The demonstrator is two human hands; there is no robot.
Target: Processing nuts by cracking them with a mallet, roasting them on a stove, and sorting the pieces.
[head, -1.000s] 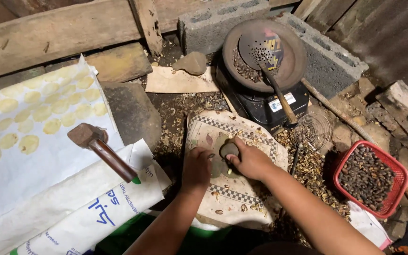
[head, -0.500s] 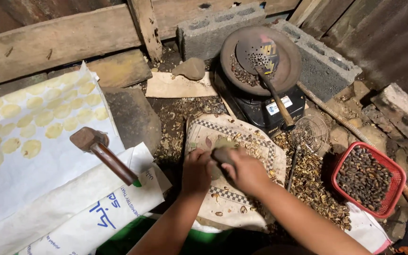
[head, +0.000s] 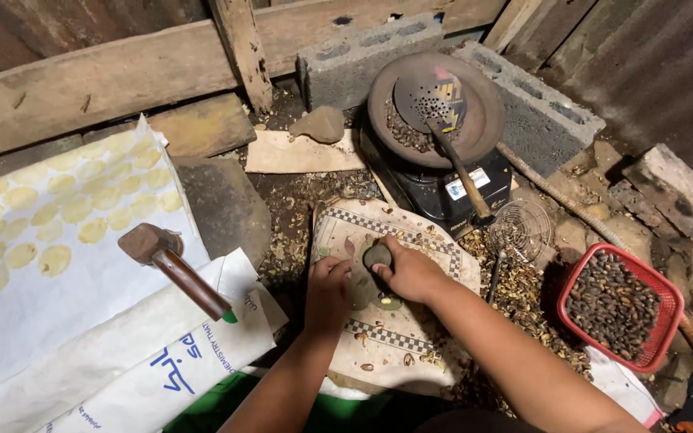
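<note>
Far left, a white sheet (head: 34, 265) lies on the floor, dotted with rows of flattened yellow discs (head: 54, 258). On its edge rests a mallet (head: 174, 271), its wooden handle pointing toward the person, with printed white sacks (head: 162, 361) just below it. Moving in, a flat grey stone slab (head: 222, 204) sits beside the sheet.

Centre now: a worn tile (head: 443, 248) with a chequered border lies on the littered ground, and both hands are on it. The left hand (head: 328, 293) is curled down, fingertips pressed to the tile surface; whether anything sits under those fingers, I cannot tell. Just beside it, the right hand (head: 413, 273) has its grip closed around a dark rounded stone (head: 377, 255), held low over the middle of the tile, close to the left hand's fingers. A few small nuts (head: 408, 359) lie scattered on the tile's near edge.

Behind, a round pan (head: 487, 120) sits on a black burner (head: 435, 188), a perforated skimmer (head: 435, 104) resting in it, concrete blocks (head: 362, 60) at the back. A wire scoop (head: 520, 228) lies among broken shells (head: 523, 297). Far right, a red basket (head: 671, 309) holds dark nuts
</note>
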